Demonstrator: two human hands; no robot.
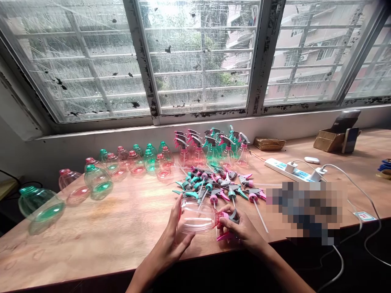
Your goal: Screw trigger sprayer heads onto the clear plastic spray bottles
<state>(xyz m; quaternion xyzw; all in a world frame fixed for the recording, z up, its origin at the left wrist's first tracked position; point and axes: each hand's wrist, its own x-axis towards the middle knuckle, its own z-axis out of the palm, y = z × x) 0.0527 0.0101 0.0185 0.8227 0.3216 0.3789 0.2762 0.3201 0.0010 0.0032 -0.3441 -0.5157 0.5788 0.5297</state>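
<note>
A clear pink plastic spray bottle (195, 215) lies on its side above the near edge of the wooden table (116, 228). My left hand (174, 240) is wrapped round its body. My right hand (236, 230) is closed on the pink and grey trigger sprayer head (229, 221) at the bottle's neck. Just beyond lies a heap of loose trigger heads (216, 185), pink and teal, with dip tubes. Several assembled spray bottles (214, 150) stand by the window sill.
Several open pink and green bottles (134, 162) stand in a row to the left, with a few more bottles (41, 207) at the far left. A white power strip (290, 171) with cables, a cardboard box (328, 140) and a phone sit to the right.
</note>
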